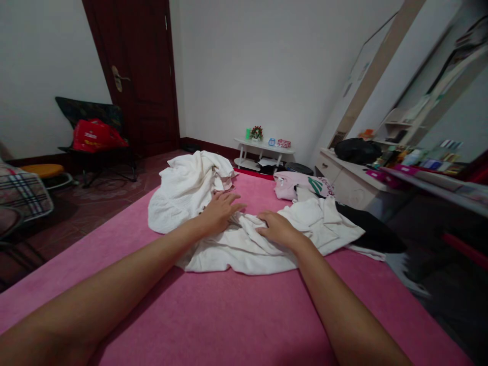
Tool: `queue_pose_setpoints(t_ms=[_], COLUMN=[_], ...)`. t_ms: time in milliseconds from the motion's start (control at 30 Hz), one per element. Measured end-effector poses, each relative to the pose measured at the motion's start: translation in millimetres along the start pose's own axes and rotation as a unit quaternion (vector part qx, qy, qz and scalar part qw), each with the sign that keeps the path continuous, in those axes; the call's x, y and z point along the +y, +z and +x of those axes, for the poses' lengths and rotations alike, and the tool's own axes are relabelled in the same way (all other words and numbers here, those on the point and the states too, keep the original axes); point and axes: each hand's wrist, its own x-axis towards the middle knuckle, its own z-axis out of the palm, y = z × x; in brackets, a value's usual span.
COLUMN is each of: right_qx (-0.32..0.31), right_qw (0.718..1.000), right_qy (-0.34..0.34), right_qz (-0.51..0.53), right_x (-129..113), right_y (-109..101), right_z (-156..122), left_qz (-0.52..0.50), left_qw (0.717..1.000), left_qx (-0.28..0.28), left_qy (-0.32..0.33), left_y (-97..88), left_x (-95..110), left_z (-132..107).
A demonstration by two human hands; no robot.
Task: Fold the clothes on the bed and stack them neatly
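Note:
A crumpled white garment (pixel 244 249) lies on the pink bed cover (pixel 229 315) in front of me. My left hand (pixel 221 209) rests flat on its upper left part, fingers stretched out and slightly spread. My right hand (pixel 277 229) lies on the middle of the same cloth with its fingers curled down into the folds, gripping the fabric. A second heap of white cloth (pixel 188 190) sits just behind my left hand. Further back lies a pale pink shirt with a green print (pixel 303 185).
A black garment (pixel 371 231) hangs over the bed's right edge. A dark door (pixel 135 76), a chair with a red bag (pixel 95 136), a small white table (pixel 263 150) and a cluttered dresser (pixel 362 173) stand around the bed.

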Motion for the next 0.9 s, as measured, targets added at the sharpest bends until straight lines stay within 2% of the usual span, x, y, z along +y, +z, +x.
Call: queue_pose_setpoints(t_ms=[133, 233, 400, 567, 767, 900], right_qx=[0.002, 0.002, 0.004, -0.003, -0.006, 0.001], right_qw=[1.000, 1.000, 1.000, 1.000, 1.000, 1.000], right_qy=[-0.008, -0.010, -0.005, -0.011, -0.007, -0.013], right_qz=[0.006, 0.007, 0.015, 0.014, 0.016, 0.019], right_x=[1, 0, 2, 2, -5, -1], right_y=[-1, -2, 0, -1, -7, -3], right_z=[0, -1, -1, 0, -3, -4], left_qz=[-0.013, -0.022, -0.034, -0.019, -0.026, -0.032], left_qw=[0.998, 0.998, 0.995, 0.997, 0.997, 0.996], left_qx=[-0.055, -0.057, -0.085, -0.059, -0.071, -0.082], left_qy=[0.028, 0.031, 0.038, 0.042, 0.034, 0.025], left_y=[8.8, 13.1, 7.8, 1.8, 0.6, -1.3], left_x=[8, 7, 10, 14, 15, 16], left_z=[0, 0, 1, 0, -1, -1])
